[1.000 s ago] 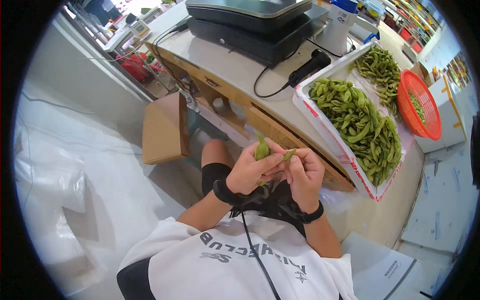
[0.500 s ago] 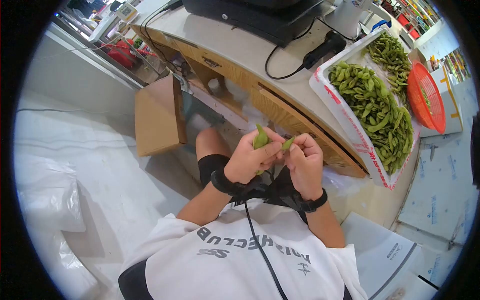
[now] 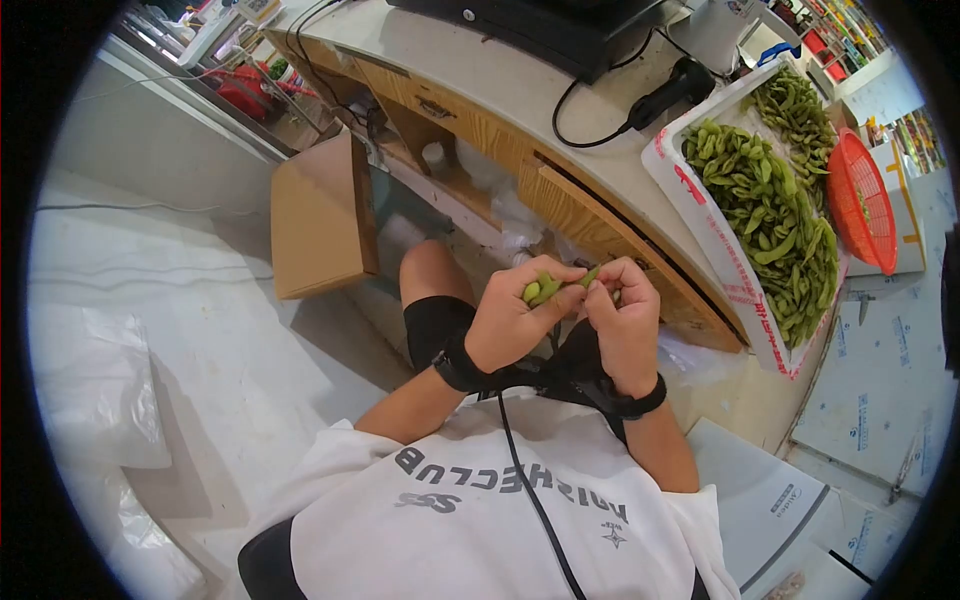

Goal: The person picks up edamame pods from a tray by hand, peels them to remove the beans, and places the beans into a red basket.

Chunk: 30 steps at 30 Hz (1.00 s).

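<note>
Green edamame pods [image 3: 543, 289] are held in my left hand [image 3: 503, 318], between its thumb and curled fingers. My right hand [image 3: 630, 322] is closed in a pinch at the end of a pod [image 3: 591, 277] that reaches across from the left hand. The two hands meet in front of my lap, thumbs nearly touching. To their right, a white foam tray [image 3: 712, 245] holds heaps of edamame pods [image 3: 765, 215]. An orange-red plastic basket [image 3: 868, 225] stands tilted beside the tray, with a few green bits inside.
A counter [image 3: 480, 75] with wooden drawers [image 3: 450, 110] runs ahead, bearing a black handheld scanner [image 3: 675, 95] and a black machine [image 3: 540, 30]. An open cardboard box [image 3: 320, 220] is at the left. Clear plastic bags [image 3: 100, 390] lie farther left.
Both hands have turned slightly and drawn together. The pod that stuck up from my left hand now lies lower among its fingers. The camera view has shifted slightly.
</note>
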Each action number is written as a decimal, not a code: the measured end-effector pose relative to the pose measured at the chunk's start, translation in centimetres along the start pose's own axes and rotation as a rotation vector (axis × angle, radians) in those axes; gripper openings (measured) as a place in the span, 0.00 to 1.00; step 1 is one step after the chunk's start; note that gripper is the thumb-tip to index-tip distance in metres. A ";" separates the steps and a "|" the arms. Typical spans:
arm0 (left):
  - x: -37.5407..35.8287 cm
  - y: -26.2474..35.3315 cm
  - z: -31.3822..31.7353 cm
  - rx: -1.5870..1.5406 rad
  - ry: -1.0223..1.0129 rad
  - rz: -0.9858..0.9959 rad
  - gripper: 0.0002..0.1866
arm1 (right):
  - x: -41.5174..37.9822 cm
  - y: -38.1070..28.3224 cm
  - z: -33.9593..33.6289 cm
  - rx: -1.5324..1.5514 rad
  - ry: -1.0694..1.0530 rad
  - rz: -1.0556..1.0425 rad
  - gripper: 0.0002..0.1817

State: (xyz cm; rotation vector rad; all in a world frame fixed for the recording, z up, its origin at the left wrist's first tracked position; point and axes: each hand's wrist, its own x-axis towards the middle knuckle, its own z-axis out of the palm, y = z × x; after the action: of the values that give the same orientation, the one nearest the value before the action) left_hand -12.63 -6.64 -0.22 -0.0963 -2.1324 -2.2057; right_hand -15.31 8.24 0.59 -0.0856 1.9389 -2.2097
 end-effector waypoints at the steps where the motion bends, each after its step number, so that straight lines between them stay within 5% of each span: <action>1: -0.1 0.0 0.2 -0.112 0.011 -0.070 0.13 | -0.1 0.1 0.0 0.024 0.004 0.008 0.02; 7: 0.0 -0.2 1.0 0.371 0.092 0.383 0.09 | -0.6 0.3 -0.2 0.041 0.036 0.013 0.03; 10: -0.2 -0.5 1.3 0.377 0.110 0.370 0.08 | -0.9 -0.1 -0.1 -0.010 0.043 -0.009 0.03; 16: -0.5 -1.0 1.3 -0.112 0.046 -0.024 0.09 | -1.3 0.8 -0.2 0.118 0.016 0.003 0.03; 25: 0.1 0.0 0.6 -0.499 -0.039 -0.347 0.09 | -1.3 1.9 -1.0 0.160 -0.023 0.074 0.04; 27: 0.1 -0.6 0.7 -0.387 -0.007 -0.261 0.09 | -1.3 0.8 -1.4 0.112 -0.044 0.167 0.04; 30: 0.0 -0.7 0.8 -0.272 0.022 -0.147 0.09 | -0.9 -0.2 -1.9 -0.256 0.042 -0.077 0.06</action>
State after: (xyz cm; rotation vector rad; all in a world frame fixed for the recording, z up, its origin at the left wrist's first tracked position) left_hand -12.70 -5.82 -0.88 0.0727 -1.8710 -2.5564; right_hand -14.79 10.29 0.63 -0.1553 2.2691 -2.0108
